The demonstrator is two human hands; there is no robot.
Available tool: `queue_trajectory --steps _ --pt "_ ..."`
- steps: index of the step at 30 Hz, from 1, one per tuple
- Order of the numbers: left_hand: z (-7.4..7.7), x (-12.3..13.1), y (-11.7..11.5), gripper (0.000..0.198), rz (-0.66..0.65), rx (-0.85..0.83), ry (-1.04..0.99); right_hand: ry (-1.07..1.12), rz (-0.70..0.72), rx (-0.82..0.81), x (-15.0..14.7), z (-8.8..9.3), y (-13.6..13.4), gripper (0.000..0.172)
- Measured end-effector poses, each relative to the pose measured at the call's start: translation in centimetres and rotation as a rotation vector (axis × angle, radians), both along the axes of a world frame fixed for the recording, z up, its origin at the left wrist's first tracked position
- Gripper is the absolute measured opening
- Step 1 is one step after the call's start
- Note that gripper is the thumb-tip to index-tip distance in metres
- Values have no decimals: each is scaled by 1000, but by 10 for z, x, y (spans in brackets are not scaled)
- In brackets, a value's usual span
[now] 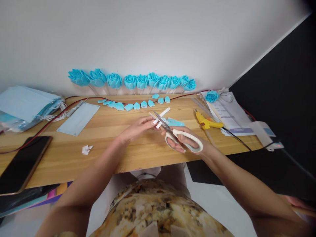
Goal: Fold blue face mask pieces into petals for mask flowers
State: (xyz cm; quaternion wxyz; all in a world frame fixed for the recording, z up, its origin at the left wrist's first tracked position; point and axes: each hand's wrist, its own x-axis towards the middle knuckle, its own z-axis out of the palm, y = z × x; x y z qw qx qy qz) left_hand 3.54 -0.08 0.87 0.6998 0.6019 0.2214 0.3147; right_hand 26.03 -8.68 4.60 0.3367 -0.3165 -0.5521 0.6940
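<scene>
My right hand is closed around the white handles of a pair of scissors. The blades point up and left and lie across white strips. Pinched in the fingertips of my left hand are those white strips. Behind the blades, a cut piece of light-blue material rests on the table. Further back, small blue five-sided pieces form a curved row. A small pile of white scraps lies left of my left forearm.
Blue flowers on sticks lean along the wall. To the right are a yellow glue gun, papers, a single blue flower and a white box with cords. At left are stacked face masks, one flat mask and a phone.
</scene>
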Motion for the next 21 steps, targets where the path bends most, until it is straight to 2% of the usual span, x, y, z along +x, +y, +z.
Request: queue_trajectory --steps 21 --pt "3 -2 -1 50 28 88 72 26 -43 -36 0 -2 -1 55"
